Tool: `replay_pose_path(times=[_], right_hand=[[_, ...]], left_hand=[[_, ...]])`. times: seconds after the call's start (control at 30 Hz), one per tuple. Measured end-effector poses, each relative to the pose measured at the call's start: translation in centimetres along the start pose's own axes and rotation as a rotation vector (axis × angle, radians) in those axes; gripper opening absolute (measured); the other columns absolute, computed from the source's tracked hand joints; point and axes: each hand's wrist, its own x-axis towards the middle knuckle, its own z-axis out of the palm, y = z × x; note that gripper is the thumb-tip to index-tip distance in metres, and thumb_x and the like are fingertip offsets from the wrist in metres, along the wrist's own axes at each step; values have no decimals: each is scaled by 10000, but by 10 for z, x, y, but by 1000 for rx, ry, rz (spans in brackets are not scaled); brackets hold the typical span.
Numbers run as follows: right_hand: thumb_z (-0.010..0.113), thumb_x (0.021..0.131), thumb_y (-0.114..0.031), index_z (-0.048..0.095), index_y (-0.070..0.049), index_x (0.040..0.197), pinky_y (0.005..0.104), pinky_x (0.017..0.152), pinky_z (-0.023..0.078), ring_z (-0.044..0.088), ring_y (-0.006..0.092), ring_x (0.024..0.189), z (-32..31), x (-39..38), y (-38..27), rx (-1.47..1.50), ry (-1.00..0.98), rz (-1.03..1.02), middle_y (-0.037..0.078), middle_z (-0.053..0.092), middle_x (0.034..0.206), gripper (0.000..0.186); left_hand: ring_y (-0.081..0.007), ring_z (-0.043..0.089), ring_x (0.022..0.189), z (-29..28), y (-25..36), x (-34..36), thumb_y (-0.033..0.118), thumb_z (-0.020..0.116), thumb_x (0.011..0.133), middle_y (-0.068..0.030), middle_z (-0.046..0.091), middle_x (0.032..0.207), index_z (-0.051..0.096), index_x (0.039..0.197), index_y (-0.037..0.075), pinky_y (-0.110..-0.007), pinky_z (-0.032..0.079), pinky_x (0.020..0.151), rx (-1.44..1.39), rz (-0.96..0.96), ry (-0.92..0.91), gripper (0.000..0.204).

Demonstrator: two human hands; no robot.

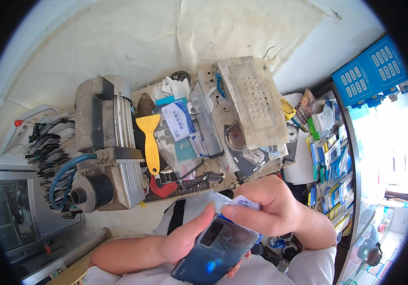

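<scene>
A dark blue smartphone (227,259) lies back-up at a tilt close to my body, its camera block near the top edge. Light scratches or cracks show across its glossy back. My left hand (182,237) is closed around the phone, thumb along its upper left side and fingertips showing past its right edge. Between the thumb and bent fingers of my right hand (273,206) is a white and blue plastic card (245,202), pressed at the phone's top edge. Whether the card's edge has gone under the back cover I cannot tell.
Beyond my hands, a cluttered bench holds a vacuum pump (118,171), a yellow scraper (150,145), a printed card (178,119), a glass panel (205,118) and a perforated plate (258,102). Stacked thin parts (49,156) stand left; packets (330,175) fill the right side below a blue box (370,71).
</scene>
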Motion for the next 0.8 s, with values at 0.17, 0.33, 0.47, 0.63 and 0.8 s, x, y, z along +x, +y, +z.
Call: replay_pose_path(times=[0.17, 0.33, 0.47, 0.63, 0.8], right_hand=[[680, 951, -99, 619, 20, 753, 361, 502, 409, 524, 226, 515, -3, 0, 3, -17, -37, 30, 118, 569, 617, 239], [694, 948, -115, 621, 18, 750, 353, 502, 410, 517, 200, 514, -4, 0, 5, -2, -42, 61, 113, 575, 615, 250], [695, 951, -125, 634, 26, 774, 347, 506, 416, 531, 164, 531, -4, 1, 6, 47, -47, 111, 106, 596, 630, 240], [695, 945, -115, 641, 36, 795, 329, 508, 411, 533, 115, 554, -14, -2, 7, -3, -91, 64, 90, 612, 645, 219], [715, 902, -69, 651, 28, 790, 272, 503, 386, 530, 80, 569, -31, -30, -3, 212, 127, 223, 37, 608, 655, 161]], left_hand=[[-359, 673, 954, -6, -4, 0, 853, 235, 902, -249, 622, 1196, 475, 1368, -63, -421, 530, 851, -77, -16, -6, 1056], [-359, 672, 961, -9, -3, 0, 857, 244, 896, -246, 623, 1197, 476, 1370, -68, -423, 530, 850, -24, -57, 4, 1065], [-360, 669, 971, -6, -1, 2, 860, 243, 894, -244, 623, 1199, 478, 1372, -66, -428, 528, 851, -42, -70, 15, 1068], [-295, 688, 910, -1, -4, 3, 749, 193, 984, -196, 650, 1127, 519, 1312, -31, -388, 551, 805, -130, -31, 16, 907], [-337, 675, 926, 1, 1, -3, 825, 230, 923, -217, 643, 1152, 530, 1322, -33, -435, 538, 831, -203, 88, -12, 993]])
